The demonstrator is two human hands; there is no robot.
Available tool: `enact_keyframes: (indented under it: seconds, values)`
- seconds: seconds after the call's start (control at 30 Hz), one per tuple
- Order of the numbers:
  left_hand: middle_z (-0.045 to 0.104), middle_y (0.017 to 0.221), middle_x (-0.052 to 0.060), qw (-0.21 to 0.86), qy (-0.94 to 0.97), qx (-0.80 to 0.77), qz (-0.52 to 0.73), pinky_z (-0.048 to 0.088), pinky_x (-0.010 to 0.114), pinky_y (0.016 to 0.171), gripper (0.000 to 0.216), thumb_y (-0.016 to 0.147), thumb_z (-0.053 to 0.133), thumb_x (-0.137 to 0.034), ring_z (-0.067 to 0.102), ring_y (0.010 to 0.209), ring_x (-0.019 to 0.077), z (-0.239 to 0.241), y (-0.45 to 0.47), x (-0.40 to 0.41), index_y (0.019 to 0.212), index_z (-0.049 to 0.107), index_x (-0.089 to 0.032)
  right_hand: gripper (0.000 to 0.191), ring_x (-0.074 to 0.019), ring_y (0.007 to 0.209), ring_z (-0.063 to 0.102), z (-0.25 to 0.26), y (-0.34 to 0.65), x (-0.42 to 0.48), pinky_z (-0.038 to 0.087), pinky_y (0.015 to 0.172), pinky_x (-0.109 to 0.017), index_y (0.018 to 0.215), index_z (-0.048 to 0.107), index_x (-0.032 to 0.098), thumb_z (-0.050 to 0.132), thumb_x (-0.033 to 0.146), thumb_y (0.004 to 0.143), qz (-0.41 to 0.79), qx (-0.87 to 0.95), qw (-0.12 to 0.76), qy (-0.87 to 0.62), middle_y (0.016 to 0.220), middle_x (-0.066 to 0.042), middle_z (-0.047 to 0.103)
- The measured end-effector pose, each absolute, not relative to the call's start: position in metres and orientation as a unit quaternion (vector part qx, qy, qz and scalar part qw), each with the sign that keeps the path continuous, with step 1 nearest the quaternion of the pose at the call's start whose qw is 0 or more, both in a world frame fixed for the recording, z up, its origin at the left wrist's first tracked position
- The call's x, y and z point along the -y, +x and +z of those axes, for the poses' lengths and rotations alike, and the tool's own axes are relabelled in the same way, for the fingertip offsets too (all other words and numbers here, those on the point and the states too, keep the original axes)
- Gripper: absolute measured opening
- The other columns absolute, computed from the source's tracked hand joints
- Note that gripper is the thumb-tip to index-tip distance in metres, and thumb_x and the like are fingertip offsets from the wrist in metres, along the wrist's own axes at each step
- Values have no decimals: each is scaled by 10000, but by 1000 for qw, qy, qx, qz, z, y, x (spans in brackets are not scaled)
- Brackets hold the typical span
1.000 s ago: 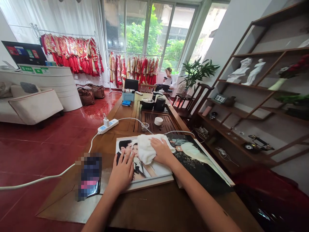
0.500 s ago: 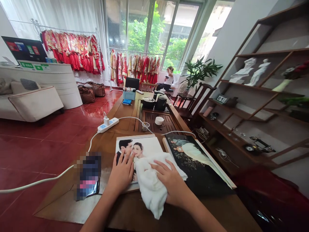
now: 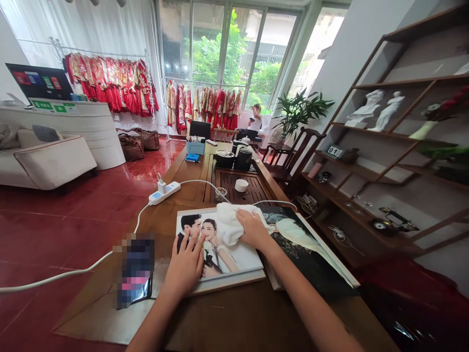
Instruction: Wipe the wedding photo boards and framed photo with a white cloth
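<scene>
A framed photo print (image 3: 234,259) of a couple on white lies flat on the wooden table (image 3: 205,318). My left hand (image 3: 188,259) rests on its left part, fingers spread and flat, holding nothing. At the print's upper right corner, my right hand (image 3: 252,227) has its fingers closed over a bunched white towel (image 3: 230,222), which touches the print. Beside and partly under my right arm lies a second, darker photo print (image 3: 315,264) showing a pale gown. The towel and my right hand hide part of both prints.
A blurred phone (image 3: 135,274) lies at left. Beyond the prints are a power strip (image 3: 164,192) with cables, a slatted tea tray (image 3: 258,194), a white cup (image 3: 241,185) and a black kettle (image 3: 244,159). Shelves (image 3: 370,132) stand right; a seated person (image 3: 252,120) is far back.
My right hand has moved the towel away from me, up to the print's far right corner, uncovering the lower right of the picture. My left hand stays in place.
</scene>
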State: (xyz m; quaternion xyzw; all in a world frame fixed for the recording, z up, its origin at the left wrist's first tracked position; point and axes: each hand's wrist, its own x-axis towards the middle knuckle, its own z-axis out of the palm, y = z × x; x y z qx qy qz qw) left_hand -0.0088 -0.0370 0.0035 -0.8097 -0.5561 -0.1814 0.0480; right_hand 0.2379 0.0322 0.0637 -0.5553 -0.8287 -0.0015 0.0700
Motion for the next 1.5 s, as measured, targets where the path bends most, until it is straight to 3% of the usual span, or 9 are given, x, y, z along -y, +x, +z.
enact_keyframes:
  seconds: [0.23,0.5,0.7,1.07,1.5]
  values:
    - [369,1499,-18,48,-805,557,-199,230,495,1123,466,938,341,-324,291,1397,261,0,-9,36,1396,427,-317,498,-293,1331,330,54,245,40,160,1078,-515,1259,536,189,525,362,793,23,843,62,-534,1404,-130,469]
    - [383,1491,-12,59,-804,556,-204,222,494,1129,479,934,350,-300,297,1396,258,-1,-9,36,1408,407,-318,585,-301,1361,303,67,247,114,127,1076,-552,1383,427,296,515,354,807,45,853,29,-519,1455,-75,421]
    - [369,1499,-7,61,-809,551,-198,232,523,1119,483,934,343,-291,288,1398,274,-2,-9,35,1413,402,-306,510,-295,1331,349,66,244,78,181,1070,-522,1288,530,233,511,327,787,46,846,31,-531,1406,-109,476]
    - [378,1494,11,54,-812,546,-200,225,539,1120,485,933,346,-286,291,1397,277,-5,-10,36,1414,400,-300,493,-267,1307,357,62,225,-16,192,1058,-488,1265,526,179,511,322,793,11,832,89,-547,1369,-125,505]
    - [318,1520,-25,41,-810,554,-187,222,520,1126,488,927,355,-313,242,1418,266,1,-9,38,1413,401,-307,525,-288,1374,272,62,212,74,1,1115,-529,1242,538,235,538,475,775,81,897,65,-429,1422,-86,461]
